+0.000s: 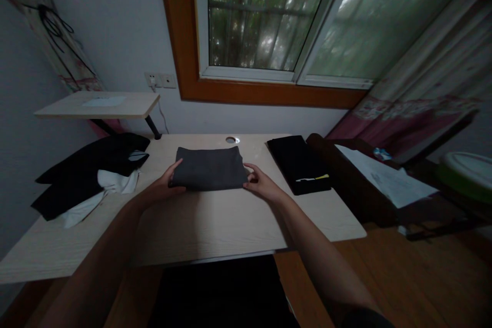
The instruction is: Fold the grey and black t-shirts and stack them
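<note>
A dark grey folded piece of clothing (209, 169) lies in a flat rectangle at the middle of the desk; which garment it is cannot be made out. My left hand (169, 183) grips its left edge, thumb along the near side and fingers at the far side. At the opposite end, my right hand (259, 182) pinches the right edge near the front corner. To the right rests a folded black garment (300, 161) with a small yellow and white mark by its near edge. Loose black clothing (88, 169) with a white garment (117, 182) is heaped on the left.
The pale wooden desk (215, 230) stands against the wall under a window (261, 15). A raised shelf (100, 105) is above its back left part. Beyond the right edge are a brown padded piece (357, 184) and a white sheet (384, 177).
</note>
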`<state>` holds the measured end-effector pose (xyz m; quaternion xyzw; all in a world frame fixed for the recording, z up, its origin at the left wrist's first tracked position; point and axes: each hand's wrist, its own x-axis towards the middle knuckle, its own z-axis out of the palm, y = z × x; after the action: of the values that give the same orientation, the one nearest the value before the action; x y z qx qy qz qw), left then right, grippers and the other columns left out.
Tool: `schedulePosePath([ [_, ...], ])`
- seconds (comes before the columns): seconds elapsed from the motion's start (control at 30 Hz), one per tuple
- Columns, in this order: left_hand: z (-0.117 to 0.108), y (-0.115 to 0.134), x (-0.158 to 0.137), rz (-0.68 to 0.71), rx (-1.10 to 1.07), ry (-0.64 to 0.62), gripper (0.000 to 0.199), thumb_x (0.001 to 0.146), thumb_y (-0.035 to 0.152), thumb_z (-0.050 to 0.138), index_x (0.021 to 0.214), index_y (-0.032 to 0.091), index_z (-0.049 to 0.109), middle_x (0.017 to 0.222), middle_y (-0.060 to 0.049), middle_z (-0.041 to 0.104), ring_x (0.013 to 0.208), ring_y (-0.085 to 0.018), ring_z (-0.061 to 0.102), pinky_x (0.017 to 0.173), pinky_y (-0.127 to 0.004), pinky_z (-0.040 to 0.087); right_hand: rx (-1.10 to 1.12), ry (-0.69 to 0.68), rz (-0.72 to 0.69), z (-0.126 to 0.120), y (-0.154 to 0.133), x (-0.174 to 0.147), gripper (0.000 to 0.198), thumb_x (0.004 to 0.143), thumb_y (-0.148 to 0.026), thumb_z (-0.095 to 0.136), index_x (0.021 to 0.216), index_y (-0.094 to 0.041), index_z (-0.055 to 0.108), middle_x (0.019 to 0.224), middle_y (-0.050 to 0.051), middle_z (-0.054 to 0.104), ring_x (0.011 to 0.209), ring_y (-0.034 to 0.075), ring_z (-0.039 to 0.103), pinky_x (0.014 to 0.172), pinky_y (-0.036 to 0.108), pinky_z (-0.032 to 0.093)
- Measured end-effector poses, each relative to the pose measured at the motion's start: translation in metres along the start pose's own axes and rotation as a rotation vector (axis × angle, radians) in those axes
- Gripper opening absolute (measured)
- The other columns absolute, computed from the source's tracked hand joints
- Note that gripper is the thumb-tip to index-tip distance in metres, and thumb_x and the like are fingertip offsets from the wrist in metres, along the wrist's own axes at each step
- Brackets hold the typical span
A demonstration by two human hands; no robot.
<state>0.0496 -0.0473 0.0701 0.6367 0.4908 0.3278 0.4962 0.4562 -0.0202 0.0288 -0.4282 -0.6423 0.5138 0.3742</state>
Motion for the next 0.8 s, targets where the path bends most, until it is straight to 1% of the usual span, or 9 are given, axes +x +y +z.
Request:
schedulePosePath([
  [0.1,-0.002,0.006,-0.005,-0.065,-0.001,-0.016,0.118,0.074,0.049,0.083,0.167,0.023,0.016,0.142,-0.018,0.064,0.125,-0.035,0.065,0.101,-0.045,0.055,0.014,-0.038,0.026,-0.003,-0.007,-0.006,0.085,0.071,-0.029,0.083,0.147,-0.024,0.045,0.078,-0.007,0.057,0.069,0.012,0.055,0.068,0.026,0.044],
  [0.13,-0.003,0.007,-0.006,-0.091,0.008,0.009,0.115,0.074,0.048,0.083,0.166,0.022,0.020,0.133,-0.016,0.069,0.117,-0.035,0.069,0.094,-0.043,0.058,0.032,-0.058,0.043,-0.004,-0.009,-0.008,0.087,0.071,-0.030,0.084,0.148,-0.024,0.044,0.077,-0.008,0.057,0.068,0.012,0.054,0.066,0.025,0.043],
  [0.2,-0.002,0.008,-0.008,-0.127,0.012,0.100,0.109,0.073,0.048,0.083,0.164,0.021,0.028,0.121,-0.013,0.073,0.109,-0.034,0.071,0.087,-0.041,0.059,0.067,-0.087,0.085,-0.006,-0.014,-0.010,0.092,0.071,-0.033,0.084,0.151,-0.023,0.040,0.075,-0.008,0.058,0.064,0.011,0.052,0.062,0.024,0.040],
  [0.3,0.001,0.008,-0.003,-0.153,-0.053,0.226,0.104,0.076,0.049,0.081,0.163,0.021,0.032,0.127,-0.015,0.071,0.112,-0.033,0.070,0.089,-0.040,0.058,0.091,-0.045,0.150,-0.004,-0.020,-0.004,0.092,0.077,-0.044,0.082,0.153,-0.023,0.036,0.072,-0.007,0.060,0.058,0.011,0.048,0.055,0.024,0.034],
  [0.4,0.007,0.009,0.011,-0.209,-0.116,0.283,0.107,0.078,0.051,0.081,0.165,0.022,0.025,0.136,-0.019,0.067,0.115,-0.034,0.070,0.094,-0.043,0.057,0.177,0.060,0.179,0.006,-0.022,0.013,0.091,0.080,-0.051,0.080,0.153,-0.025,0.034,0.075,-0.004,0.062,0.058,0.013,0.051,0.054,0.025,0.036],
  [0.5,0.013,0.010,0.027,-0.219,-0.127,0.342,0.110,0.079,0.049,0.081,0.166,0.021,0.019,0.146,-0.021,0.060,0.127,-0.035,0.064,0.103,-0.043,0.053,0.259,0.156,0.140,0.017,-0.018,0.036,0.092,0.077,-0.050,0.082,0.151,-0.027,0.035,0.081,-0.003,0.063,0.065,0.016,0.058,0.059,0.027,0.044],
  [0.63,0.018,0.012,0.041,-0.153,-0.113,0.422,0.108,0.078,0.040,0.083,0.164,0.022,0.020,0.160,-0.020,0.045,0.142,-0.031,0.052,0.117,-0.042,0.043,0.155,0.285,0.065,0.026,-0.016,0.060,0.079,0.072,-0.047,0.082,0.140,-0.027,0.047,0.076,-0.006,0.057,0.066,0.016,0.056,0.058,0.025,0.041],
  [0.73,0.018,0.013,0.038,-0.158,-0.194,0.421,0.108,0.076,0.032,0.084,0.163,0.025,0.022,0.159,-0.019,0.047,0.137,-0.030,0.057,0.114,-0.041,0.046,0.176,0.350,-0.003,0.028,-0.015,0.062,0.070,0.073,-0.044,0.078,0.135,-0.029,0.050,0.075,-0.008,0.053,0.064,0.014,0.052,0.058,0.024,0.038],
  [0.8,0.017,0.014,0.029,-0.202,-0.269,0.373,0.108,0.074,0.029,0.086,0.163,0.026,0.024,0.154,-0.018,0.052,0.129,-0.029,0.064,0.110,-0.040,0.050,0.211,0.346,-0.008,0.027,-0.011,0.057,0.071,0.071,-0.041,0.077,0.136,-0.030,0.048,0.075,-0.009,0.051,0.063,0.013,0.051,0.058,0.023,0.037],
])
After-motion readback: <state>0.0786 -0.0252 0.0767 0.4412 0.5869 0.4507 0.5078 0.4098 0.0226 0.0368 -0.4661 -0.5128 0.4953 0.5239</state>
